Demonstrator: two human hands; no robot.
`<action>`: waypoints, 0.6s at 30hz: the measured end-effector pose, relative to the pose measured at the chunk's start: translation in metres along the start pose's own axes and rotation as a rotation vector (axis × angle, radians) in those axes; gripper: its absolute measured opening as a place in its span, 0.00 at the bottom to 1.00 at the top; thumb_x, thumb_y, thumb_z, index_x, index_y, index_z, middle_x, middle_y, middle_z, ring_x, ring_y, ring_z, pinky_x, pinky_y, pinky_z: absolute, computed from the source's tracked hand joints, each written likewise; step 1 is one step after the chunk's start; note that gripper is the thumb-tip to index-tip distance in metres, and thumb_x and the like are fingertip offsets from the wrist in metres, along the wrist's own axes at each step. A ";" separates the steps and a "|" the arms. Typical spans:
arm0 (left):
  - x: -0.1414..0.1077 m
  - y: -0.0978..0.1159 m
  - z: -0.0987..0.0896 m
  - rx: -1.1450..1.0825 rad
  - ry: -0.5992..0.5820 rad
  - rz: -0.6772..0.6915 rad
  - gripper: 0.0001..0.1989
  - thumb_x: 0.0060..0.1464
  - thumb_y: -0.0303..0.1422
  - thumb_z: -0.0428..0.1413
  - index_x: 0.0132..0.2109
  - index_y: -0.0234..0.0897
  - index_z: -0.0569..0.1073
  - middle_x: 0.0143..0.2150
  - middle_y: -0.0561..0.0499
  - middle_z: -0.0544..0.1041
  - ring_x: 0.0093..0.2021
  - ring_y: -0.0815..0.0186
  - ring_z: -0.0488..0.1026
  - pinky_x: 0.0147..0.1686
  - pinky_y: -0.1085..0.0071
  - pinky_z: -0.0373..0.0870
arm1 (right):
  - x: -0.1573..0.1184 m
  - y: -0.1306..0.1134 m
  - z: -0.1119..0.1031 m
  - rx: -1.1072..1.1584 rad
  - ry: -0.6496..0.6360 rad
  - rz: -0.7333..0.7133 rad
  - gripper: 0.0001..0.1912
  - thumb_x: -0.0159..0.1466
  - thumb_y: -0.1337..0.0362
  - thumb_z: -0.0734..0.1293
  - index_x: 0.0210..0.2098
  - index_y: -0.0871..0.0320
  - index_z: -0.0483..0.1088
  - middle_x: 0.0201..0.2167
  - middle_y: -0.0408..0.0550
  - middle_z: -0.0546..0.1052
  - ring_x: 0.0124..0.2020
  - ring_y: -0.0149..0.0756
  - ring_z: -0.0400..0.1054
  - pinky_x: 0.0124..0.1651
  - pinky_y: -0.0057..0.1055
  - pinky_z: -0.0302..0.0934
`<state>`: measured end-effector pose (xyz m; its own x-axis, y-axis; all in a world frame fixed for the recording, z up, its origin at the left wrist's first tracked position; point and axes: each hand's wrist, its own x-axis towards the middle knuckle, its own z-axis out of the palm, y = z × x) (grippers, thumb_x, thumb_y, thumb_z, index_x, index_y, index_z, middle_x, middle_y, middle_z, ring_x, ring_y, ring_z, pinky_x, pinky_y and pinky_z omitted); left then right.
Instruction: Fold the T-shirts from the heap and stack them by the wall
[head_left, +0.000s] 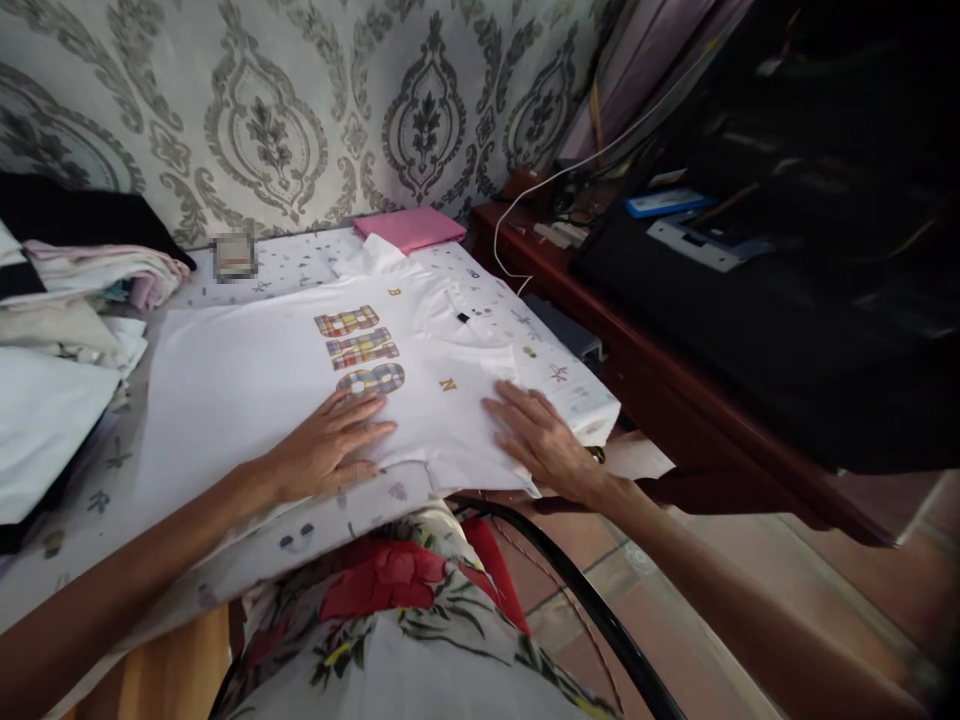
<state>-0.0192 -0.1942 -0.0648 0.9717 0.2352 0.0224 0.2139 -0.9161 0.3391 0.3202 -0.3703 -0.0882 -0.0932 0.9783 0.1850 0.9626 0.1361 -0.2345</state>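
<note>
The left hand lies palm down, fingers loosely spread, on a smooth white cotton-looking T-shirt with chunky plaid lettering at those fingertips. The right hand, also spread flat, presses the shirt near one sleeve. The shirt lies opened out beneath and beyond both hands, its rounded neckline above the right hand. Under it is a pale, printed cloth. Beyond the hands rests a flat pink rectangular piece; left of the left hand, soft folded garments are heaped. Right of the right hand stands a glossy reddish-brown worktop.
</note>
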 end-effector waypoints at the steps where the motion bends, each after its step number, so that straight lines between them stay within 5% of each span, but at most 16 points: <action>1: 0.003 0.007 0.002 -0.007 -0.004 0.024 0.28 0.67 0.50 0.47 0.68 0.45 0.65 0.73 0.45 0.60 0.73 0.56 0.54 0.72 0.52 0.43 | -0.013 -0.003 -0.002 0.018 -0.002 -0.043 0.24 0.73 0.59 0.54 0.65 0.54 0.64 0.71 0.53 0.61 0.71 0.44 0.53 0.71 0.52 0.48; 6: 0.028 0.056 0.018 0.052 0.025 0.206 0.24 0.63 0.41 0.55 0.64 0.41 0.66 0.68 0.41 0.66 0.67 0.54 0.63 0.69 0.51 0.52 | -0.051 -0.014 -0.009 -0.004 0.019 -0.061 0.24 0.72 0.59 0.57 0.65 0.55 0.65 0.67 0.55 0.66 0.70 0.44 0.56 0.70 0.48 0.53; 10: 0.048 0.087 0.024 0.219 0.063 0.193 0.14 0.62 0.32 0.54 0.54 0.34 0.71 0.60 0.37 0.72 0.60 0.50 0.67 0.58 0.50 0.65 | -0.058 -0.014 -0.002 -0.067 0.078 -0.099 0.24 0.71 0.57 0.61 0.65 0.53 0.65 0.67 0.55 0.66 0.70 0.47 0.57 0.69 0.54 0.51; 18: 0.059 0.087 0.005 -0.033 0.064 0.061 0.09 0.67 0.30 0.45 0.40 0.37 0.69 0.41 0.47 0.76 0.43 0.60 0.71 0.46 0.61 0.67 | -0.050 -0.030 -0.001 0.230 0.372 -0.137 0.16 0.72 0.64 0.59 0.54 0.53 0.74 0.50 0.54 0.80 0.55 0.44 0.73 0.55 0.45 0.68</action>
<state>0.0574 -0.2619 -0.0384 0.9740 0.2011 0.1039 0.1505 -0.9182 0.3664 0.2965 -0.4235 -0.0901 -0.0775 0.8319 0.5495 0.8624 0.3324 -0.3817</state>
